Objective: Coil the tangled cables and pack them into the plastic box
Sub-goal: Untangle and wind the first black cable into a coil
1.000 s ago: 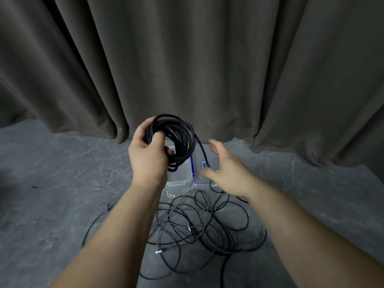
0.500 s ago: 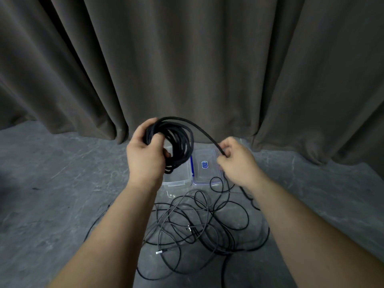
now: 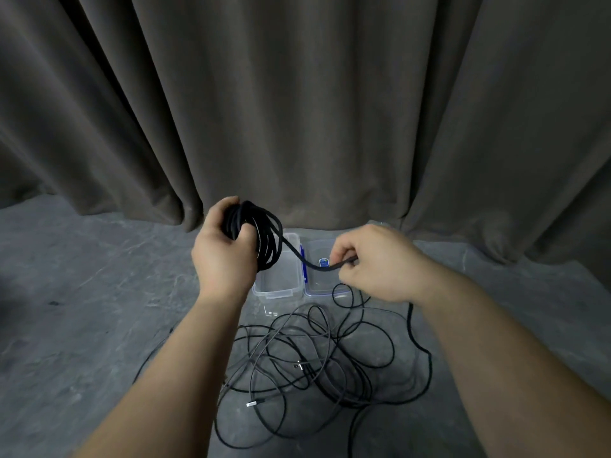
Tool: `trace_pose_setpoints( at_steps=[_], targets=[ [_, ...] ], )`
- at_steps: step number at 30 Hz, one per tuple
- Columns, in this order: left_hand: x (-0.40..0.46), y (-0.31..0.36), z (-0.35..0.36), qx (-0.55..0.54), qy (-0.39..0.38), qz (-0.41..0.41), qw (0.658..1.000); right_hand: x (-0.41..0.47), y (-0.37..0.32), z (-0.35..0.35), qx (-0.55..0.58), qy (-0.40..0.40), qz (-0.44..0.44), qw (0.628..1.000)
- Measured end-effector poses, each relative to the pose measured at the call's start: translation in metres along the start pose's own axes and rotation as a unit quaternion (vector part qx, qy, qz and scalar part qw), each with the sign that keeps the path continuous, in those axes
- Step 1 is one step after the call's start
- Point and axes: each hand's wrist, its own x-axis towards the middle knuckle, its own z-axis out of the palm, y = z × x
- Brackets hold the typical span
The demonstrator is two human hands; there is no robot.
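My left hand (image 3: pixel 224 256) grips a black cable coil (image 3: pixel 264 239) of several loops, held up above the floor. From the coil a loose length of the same cable (image 3: pixel 307 262) sags to my right hand (image 3: pixel 380 262), which pinches it. Behind and below the hands, a clear plastic box (image 3: pixel 281 285) stands open on the floor, with its lid (image 3: pixel 322 282) beside it on the right. A tangle of thin cables (image 3: pixel 314 355) lies on the floor in front of the box, a silver plug (image 3: pixel 252 403) at its near left.
Heavy brown curtains (image 3: pixel 297 110) hang across the whole back and reach the floor just behind the box. The floor (image 3: pixel 82 325) is grey stone-like. One thick black cable (image 3: pixel 423 352) trails from my right hand down around the tangle's right side.
My right hand took hold of the loose cable, closed on it and drew it down and to the right. My left hand dipped a little, the coil still in it.
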Motion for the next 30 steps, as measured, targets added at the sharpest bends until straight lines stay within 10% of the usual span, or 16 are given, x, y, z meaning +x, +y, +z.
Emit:
trace_pose_setpoints(
  at_steps=[5, 12, 18, 30],
  targets=[
    [0.001, 0.0, -0.002, -0.012, -0.011, 0.004, 1.0, 0.002, 0.011, -0.002, 0.002, 0.095, 0.032, 0.995],
    [-0.006, -0.001, 0.009, 0.027, -0.034, 0.035, 0.998, -0.001, 0.002, 0.006, 0.094, -0.135, -0.008, 0.986],
    [-0.01, -0.004, 0.012, 0.02, -0.118, 0.053, 0.991, -0.001, -0.002, -0.005, 0.191, -0.131, -0.055, 0.971],
    [-0.03, 0.006, 0.027, -0.177, -0.245, -0.08, 0.95, 0.014, -0.002, 0.024, 0.363, 0.181, -0.031, 0.913]
  ],
)
